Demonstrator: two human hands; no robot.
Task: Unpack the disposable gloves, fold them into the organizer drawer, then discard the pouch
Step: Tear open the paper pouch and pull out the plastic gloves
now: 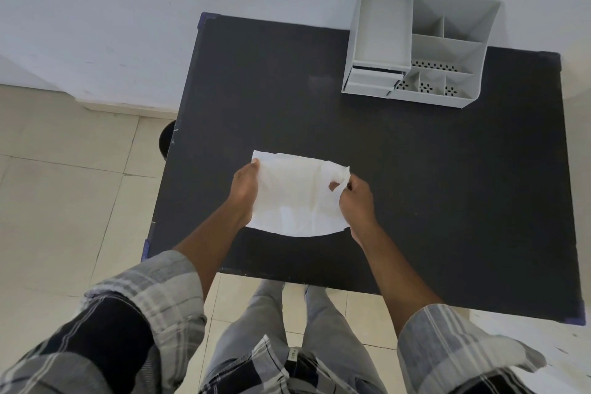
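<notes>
A white, translucent glove pouch (294,195) is held over the near middle of the black table (415,169). My left hand (244,192) grips its left edge, thumb on top. My right hand (355,198) pinches the pouch's upper right corner, which is crumpled between the fingers. I cannot tell whether gloves are inside. The grey organizer (419,45) stands at the table's far right, with its small drawer (372,81) at the front left, apparently closed.
A dark round bin (166,137) sits on the tiled floor beside the table's left edge. The white wall runs behind the table. My legs stand at the table's near edge.
</notes>
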